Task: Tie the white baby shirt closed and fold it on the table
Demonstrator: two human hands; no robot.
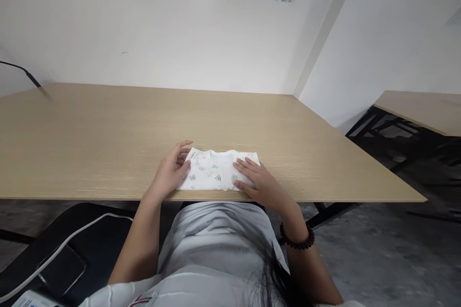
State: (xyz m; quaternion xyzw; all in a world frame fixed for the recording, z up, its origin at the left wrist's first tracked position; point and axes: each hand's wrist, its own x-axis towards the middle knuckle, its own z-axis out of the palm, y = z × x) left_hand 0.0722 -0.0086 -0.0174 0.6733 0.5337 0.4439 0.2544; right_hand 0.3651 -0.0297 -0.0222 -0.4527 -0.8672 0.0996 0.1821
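Observation:
A white baby shirt (212,172) with small green animal prints lies folded into a flat rectangle near the table's front edge. Its round neckline faces away from me. At its left end is my left hand (171,168), the thumb on the cloth and the other fingers curved apart along the side edge. My right hand (261,182) lies over the right end, palm down, with fingers spread flat on the fabric. Neither hand lifts the shirt. Some of the left fingers are partly hidden behind one another.
The shirt rests on a wide wooden table (144,120) against a white wall (180,38). A black cable (30,76) comes in at the far left. Below left are a black chair (90,249) and a white cord (68,242). Another table (425,108) stands at right.

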